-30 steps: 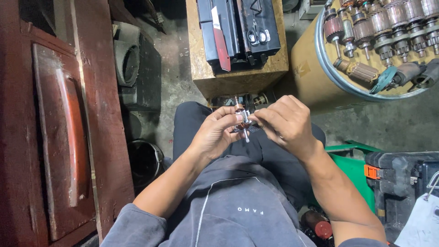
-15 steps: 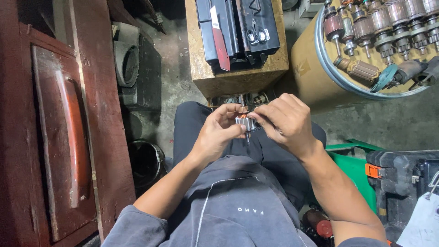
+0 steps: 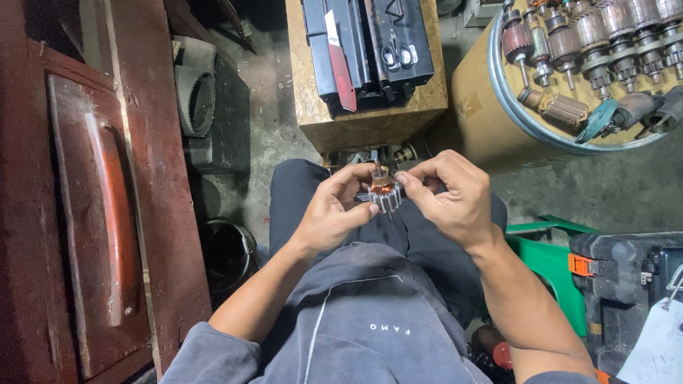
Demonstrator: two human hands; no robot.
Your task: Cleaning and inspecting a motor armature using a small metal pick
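Room around the hands is tight: a wooden box (image 3: 370,107) bearing black cases closes off the upper middle of the frame, a round drum (image 3: 484,107) with a metal rim fills the upper right, and a red-brown wooden panel (image 3: 107,213) runs down the whole left side. Grey concrete floor (image 3: 274,92) shows only in narrow strips between them, and at right below the drum.

A small motor armature (image 3: 384,193), with copper winding and a ribbed grey core, sits at the centre of the frame above the person's dark-trousered lap. The left hand (image 3: 331,213) pinches it from the left, thumb under the core and fingertips on top. The right hand (image 3: 448,195) closes on it from the right, fingers curled about its far end.

More armatures (image 3: 590,35) lie in rows on the drum's top. A white tag (image 3: 658,341) hangs at the lower right, beside a dark tool case (image 3: 626,277) with an orange latch and a green plastic stool (image 3: 551,259).
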